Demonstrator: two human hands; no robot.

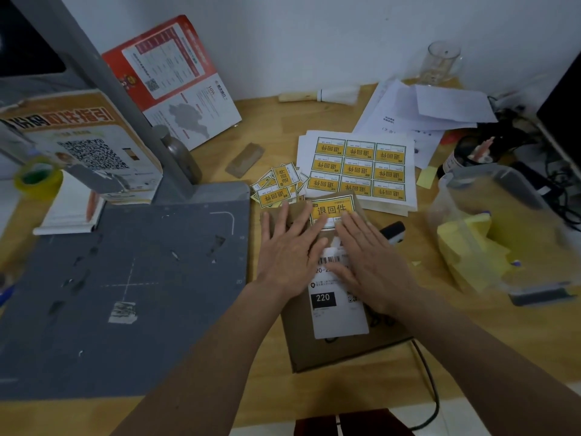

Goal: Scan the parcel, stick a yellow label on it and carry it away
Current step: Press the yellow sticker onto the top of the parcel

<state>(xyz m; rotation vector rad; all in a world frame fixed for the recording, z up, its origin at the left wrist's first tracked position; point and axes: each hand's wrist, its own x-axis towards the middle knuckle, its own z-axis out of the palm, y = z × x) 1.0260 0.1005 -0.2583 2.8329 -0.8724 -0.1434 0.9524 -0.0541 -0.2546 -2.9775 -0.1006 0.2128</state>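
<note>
Now | left hand (290,243), right hand (371,262) flat | hiding parcel (339,350) top, yellow label (333,209) edge

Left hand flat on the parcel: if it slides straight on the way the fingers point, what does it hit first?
Probably the yellow label on the parcel: the left hand points up-right, its fingertips already at the label's edge.

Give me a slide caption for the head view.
Both hands press a yellow label onto the parcel.
</note>
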